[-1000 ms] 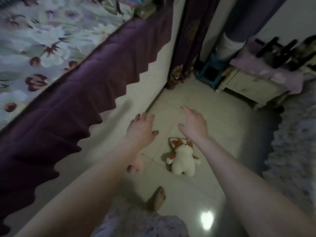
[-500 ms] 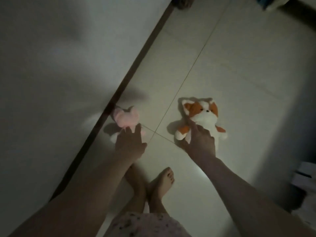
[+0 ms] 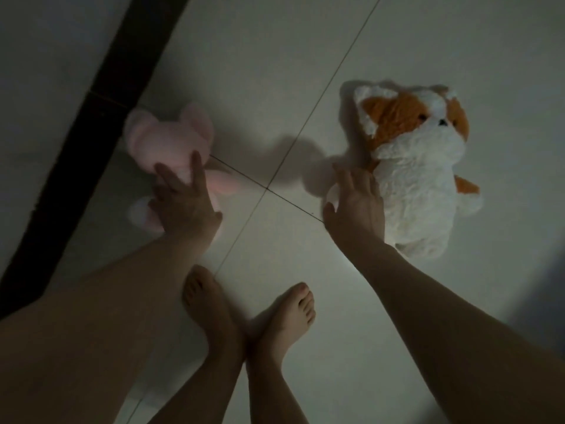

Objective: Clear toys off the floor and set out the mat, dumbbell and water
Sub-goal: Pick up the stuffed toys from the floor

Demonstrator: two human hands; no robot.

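Two soft toys lie on the pale tiled floor. A pink plush toy point(image 3: 166, 142) rests at the left, close to the dark skirting strip. My left hand point(image 3: 183, 203) lies over its lower body with fingers spread, touching it. A white and orange plush dog point(image 3: 419, 166) lies face up at the right. My right hand point(image 3: 356, 203) reaches its left side, fingers apart, touching its arm and flank. Neither hand has closed around a toy. No mat, dumbbell or water is in view.
My two bare feet point(image 3: 244, 313) stand together just behind the hands. A dark skirting strip point(image 3: 91, 117) runs diagonally along the left, with a grey wall beyond it. Tile joints cross between the two toys.
The view dropped from the room to the floor and closed in. Both hands came down from mid-air onto the toys, left on the pink one, right on the dog.
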